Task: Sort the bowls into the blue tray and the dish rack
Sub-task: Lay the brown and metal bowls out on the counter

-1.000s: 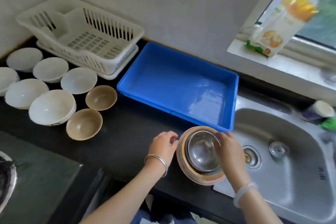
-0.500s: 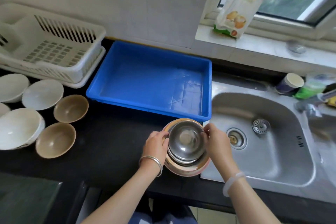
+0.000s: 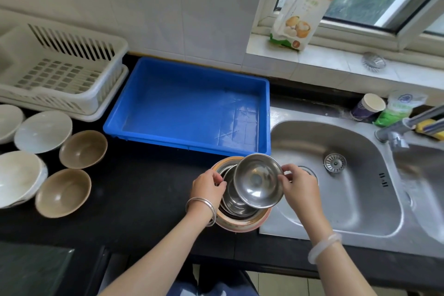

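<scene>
Top steel bowl (image 3: 258, 180) is now lifted off the nested stack (image 3: 234, 203) and tilted, its inside facing the camera; half a second ago it sat flat inside the stack. Black worktop (image 3: 144, 190) runs across the lower left and centre of the frame. Steel sink (image 3: 355, 190) takes up the right side. Blue tray (image 3: 189, 145) lies upper centre against the tiled wall, its right end just beside the sink. White dish rack (image 3: 60, 74) stands at upper left, just beside the tray's left end. White bowls (image 3: 43, 131) are grouped at the left edge. Two brown bowls (image 3: 83, 149) sit open side up between them and the tray. The nested stack, more steel bowls inside a tan outer bowl (image 3: 240, 226), rests on the worktop at lower centre, just below the tray's near right corner and touching the sink's left edge. Right grip (image 3: 300, 186) pinches the raised bowl's right rim between thumb and fingertips. Left grip (image 3: 207, 186) has its fingers curled onto the stack's left rim, holding it. A silver bangle (image 3: 201, 206) is on the left wrist and a pale one (image 3: 323, 246) on the right.
</scene>
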The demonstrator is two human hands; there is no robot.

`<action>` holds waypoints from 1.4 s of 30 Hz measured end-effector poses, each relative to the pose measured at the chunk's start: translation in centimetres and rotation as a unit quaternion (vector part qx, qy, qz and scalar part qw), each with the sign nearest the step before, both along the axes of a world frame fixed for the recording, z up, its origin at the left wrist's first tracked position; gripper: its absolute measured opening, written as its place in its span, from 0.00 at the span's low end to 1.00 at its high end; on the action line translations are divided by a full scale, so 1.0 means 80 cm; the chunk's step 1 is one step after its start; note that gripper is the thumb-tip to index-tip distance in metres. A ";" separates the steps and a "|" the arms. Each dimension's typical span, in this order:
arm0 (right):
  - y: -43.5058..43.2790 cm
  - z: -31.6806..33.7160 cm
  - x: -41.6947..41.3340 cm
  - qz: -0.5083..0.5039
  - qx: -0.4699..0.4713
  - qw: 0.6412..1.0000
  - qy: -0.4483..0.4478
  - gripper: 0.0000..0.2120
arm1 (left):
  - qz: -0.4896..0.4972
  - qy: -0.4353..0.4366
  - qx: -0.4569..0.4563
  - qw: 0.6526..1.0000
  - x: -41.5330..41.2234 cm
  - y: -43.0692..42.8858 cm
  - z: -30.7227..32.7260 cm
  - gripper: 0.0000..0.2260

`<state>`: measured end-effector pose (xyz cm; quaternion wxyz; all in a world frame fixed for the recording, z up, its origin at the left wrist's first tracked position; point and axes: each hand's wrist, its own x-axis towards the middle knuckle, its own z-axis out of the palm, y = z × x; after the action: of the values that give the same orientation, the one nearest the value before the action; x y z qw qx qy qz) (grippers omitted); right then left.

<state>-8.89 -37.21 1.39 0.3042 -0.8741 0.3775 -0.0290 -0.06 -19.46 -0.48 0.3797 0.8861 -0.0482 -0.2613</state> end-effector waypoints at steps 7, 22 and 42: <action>0.003 0.016 0.006 0.000 0.023 1.000 -0.002 0.05 | 0.012 0.016 -0.030 0.999 0.008 0.010 0.006 0.04; 0.093 0.041 0.116 0.075 0.173 0.977 -0.098 0.05 | 0.291 0.081 -0.187 0.935 0.040 0.179 0.010 0.04; 0.266 -0.078 0.235 0.062 0.323 0.944 0.015 0.02 | 0.468 0.105 -0.152 0.864 0.018 0.320 -0.065 0.08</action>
<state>9.90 -15.96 -4.84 0.5653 -0.7514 0.3161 0.1266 1.37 6.13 -5.65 0.5902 0.7033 0.3731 -0.1337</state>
